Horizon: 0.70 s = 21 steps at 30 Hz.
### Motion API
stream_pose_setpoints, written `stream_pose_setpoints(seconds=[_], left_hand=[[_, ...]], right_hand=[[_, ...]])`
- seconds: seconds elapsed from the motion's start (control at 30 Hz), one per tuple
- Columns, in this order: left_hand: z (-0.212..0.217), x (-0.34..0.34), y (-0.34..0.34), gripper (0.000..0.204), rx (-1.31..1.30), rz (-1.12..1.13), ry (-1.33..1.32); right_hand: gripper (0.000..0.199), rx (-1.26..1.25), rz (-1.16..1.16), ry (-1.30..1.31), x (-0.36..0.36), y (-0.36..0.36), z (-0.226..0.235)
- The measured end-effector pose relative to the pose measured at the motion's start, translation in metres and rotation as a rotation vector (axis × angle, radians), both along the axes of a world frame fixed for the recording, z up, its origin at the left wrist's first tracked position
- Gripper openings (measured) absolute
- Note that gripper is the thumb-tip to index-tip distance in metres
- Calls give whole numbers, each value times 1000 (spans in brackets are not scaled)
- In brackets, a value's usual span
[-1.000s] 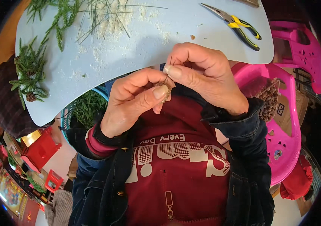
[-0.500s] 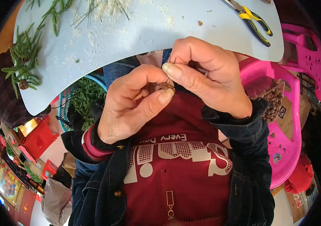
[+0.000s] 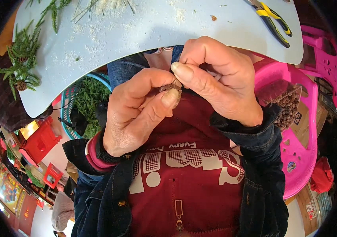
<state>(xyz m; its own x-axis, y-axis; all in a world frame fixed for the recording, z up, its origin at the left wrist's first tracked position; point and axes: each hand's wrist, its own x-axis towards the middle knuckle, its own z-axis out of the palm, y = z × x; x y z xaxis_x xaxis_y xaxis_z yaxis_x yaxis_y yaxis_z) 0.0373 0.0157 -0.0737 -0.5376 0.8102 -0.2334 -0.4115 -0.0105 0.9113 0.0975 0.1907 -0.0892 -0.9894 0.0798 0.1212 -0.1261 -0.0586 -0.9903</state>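
Over my lap, just off the near edge of the pale table [image 3: 144, 29], both hands are close together. My left hand [image 3: 129, 108] is closed, thumb and forefinger pinching a small brown pine cone [image 3: 167, 87]; most of it is hidden by the fingers. A thin wire [image 3: 177, 81] rises from the cone. My right hand [image 3: 226, 81] is closed too, with the wire pinched between thumb and forefinger. Pliers with yellow-and-black handles [image 3: 273, 23] lie at the table's right.
Green sprigs with small cones [image 3: 25, 65] lie on the table's left edge, near scattered white crumbs. A teal basket of greenery [image 3: 91, 98] stands below left. To the right, a pink chair [image 3: 309, 134] bears a clear bag of brown cones [image 3: 285, 104]. A person's plaid sleeve [image 3: 8, 91] shows far left.
My view has shifted slightly, so the table and pliers sit a little differently. The left fingers have turned the cone a little; both hands keep their pinch.
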Motion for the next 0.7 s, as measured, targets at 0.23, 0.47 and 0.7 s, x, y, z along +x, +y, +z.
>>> stream_pose_setpoints(seconds=[0.23, 0.47, 0.7], left_hand=[[-4, 2, -2, 20, 62, 73, -54], [-5, -1, 0, 24, 157, 112, -246], [-8, -7, -1, 23, 103, -22, -352]], right_hand=[[8, -129, -48, 8, 1, -6, 4], [6, 75, -34, 130, -1, -3, 9], [7, 344, -56, 306, -4, 2, 4]])
